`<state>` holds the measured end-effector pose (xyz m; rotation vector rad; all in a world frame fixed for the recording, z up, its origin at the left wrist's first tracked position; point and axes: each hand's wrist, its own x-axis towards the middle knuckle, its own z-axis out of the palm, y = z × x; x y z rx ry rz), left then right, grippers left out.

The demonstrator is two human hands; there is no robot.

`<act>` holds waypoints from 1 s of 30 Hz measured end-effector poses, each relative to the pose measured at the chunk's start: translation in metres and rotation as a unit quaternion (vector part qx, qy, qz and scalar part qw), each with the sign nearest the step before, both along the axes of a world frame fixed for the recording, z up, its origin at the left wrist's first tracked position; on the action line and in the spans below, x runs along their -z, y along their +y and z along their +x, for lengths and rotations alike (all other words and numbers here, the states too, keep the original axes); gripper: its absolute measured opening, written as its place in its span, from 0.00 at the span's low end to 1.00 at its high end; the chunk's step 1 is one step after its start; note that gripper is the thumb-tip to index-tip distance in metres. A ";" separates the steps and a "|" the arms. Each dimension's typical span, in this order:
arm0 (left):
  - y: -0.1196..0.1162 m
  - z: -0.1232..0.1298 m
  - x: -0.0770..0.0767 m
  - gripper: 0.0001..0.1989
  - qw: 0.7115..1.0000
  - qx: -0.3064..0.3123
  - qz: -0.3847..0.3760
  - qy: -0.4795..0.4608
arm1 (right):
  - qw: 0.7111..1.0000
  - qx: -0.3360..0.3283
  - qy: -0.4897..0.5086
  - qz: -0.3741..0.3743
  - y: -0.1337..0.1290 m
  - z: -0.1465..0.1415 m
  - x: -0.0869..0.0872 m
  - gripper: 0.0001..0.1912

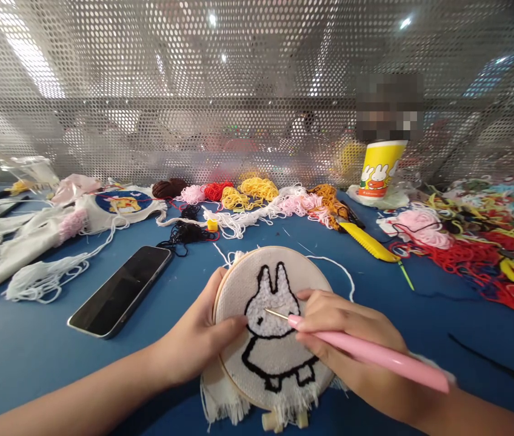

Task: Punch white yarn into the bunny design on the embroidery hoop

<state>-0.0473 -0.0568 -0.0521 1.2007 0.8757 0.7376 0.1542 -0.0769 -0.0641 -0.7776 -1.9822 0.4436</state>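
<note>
My left hand (206, 336) grips the left rim of a round embroidery hoop (234, 375), its thumb lying on the cloth. Stretched in the hoop is off-white fabric with a rabbit outlined in black yarn; white loops (270, 306) fill its head and ears, and the body inside the outline is bare cloth. My right hand (348, 333) is closed around a pink punch needle (375, 354). Its metal tip meets the white loops on the rabbit's face. A strand of white yarn (343, 269) curves out behind the hoop's right side. Frayed cloth hangs below the hoop's screw.
A phone (123, 290) lies at left. Yarn bundles (248, 191) in several colours line the back, with a yellow cutter (368, 242) and a rabbit-print cup (382, 169) at right. A tangled yarn heap (461, 242) covers the far right. A perforated metal panel (257, 72) stands behind.
</note>
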 end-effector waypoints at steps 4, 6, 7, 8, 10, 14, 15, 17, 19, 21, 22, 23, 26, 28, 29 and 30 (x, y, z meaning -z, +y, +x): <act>0.000 0.000 -0.001 0.15 1.000 -0.001 0.018 0.024 | 0.999 0.000 -0.045 0.001 -0.001 0.002 -0.003 0.11; 0.000 0.001 -0.001 0.14 0.999 0.003 0.024 0.032 | 0.999 0.011 -0.046 0.012 -0.002 0.003 -0.001 0.10; 0.000 0.000 -0.001 0.14 0.999 0.003 0.027 0.035 | 0.999 0.019 -0.043 0.018 -0.002 0.004 0.000 0.09; 0.000 0.000 -0.001 0.14 0.999 0.002 0.032 0.037 | 0.999 0.024 -0.042 0.023 -0.002 0.004 0.001 0.08; 0.000 0.000 -0.002 0.14 0.998 0.003 0.040 0.043 | 0.998 0.030 -0.047 0.034 -0.002 0.003 0.001 0.07; -0.001 0.000 -0.003 0.12 0.997 0.004 0.058 0.059 | 0.996 0.033 -0.052 0.071 -0.001 -0.005 -0.005 0.09; -0.001 0.000 -0.003 0.12 0.996 0.002 0.062 0.063 | 0.995 0.032 -0.049 0.082 -0.001 -0.008 -0.007 0.09; -0.002 0.001 -0.003 0.13 0.995 -0.004 0.069 0.069 | 0.994 0.033 -0.042 0.093 0.000 -0.010 -0.010 0.09; -0.003 0.001 -0.003 0.13 0.994 -0.009 0.076 0.074 | 0.995 0.029 -0.042 0.087 0.000 -0.010 -0.010 0.07; -0.004 0.001 -0.004 0.13 0.993 -0.009 0.081 0.081 | 0.996 0.024 -0.043 0.072 0.000 -0.009 -0.008 0.03; -0.004 0.001 -0.004 0.12 0.993 -0.008 0.084 0.082 | 0.997 0.023 -0.044 0.065 0.001 -0.009 -0.007 0.02; -0.004 0.001 -0.004 0.12 0.993 -0.005 0.087 0.082 | 0.997 0.025 -0.045 0.065 0.001 -0.009 -0.006 0.02; -0.002 0.001 -0.004 0.12 0.992 0.001 0.101 0.078 | 0.994 0.031 -0.054 0.086 0.005 -0.012 -0.003 0.07; -0.002 0.001 -0.004 0.12 0.991 0.003 0.109 0.078 | 0.992 0.020 -0.073 0.103 0.008 -0.016 -0.001 0.09; -0.001 0.001 -0.005 0.12 0.990 0.003 0.113 0.080 | 0.991 0.014 -0.084 0.105 0.009 -0.017 0.000 0.10; -0.001 0.001 -0.005 0.12 0.989 0.003 0.119 0.083 | 0.990 0.008 -0.091 0.103 0.011 -0.018 0.000 0.09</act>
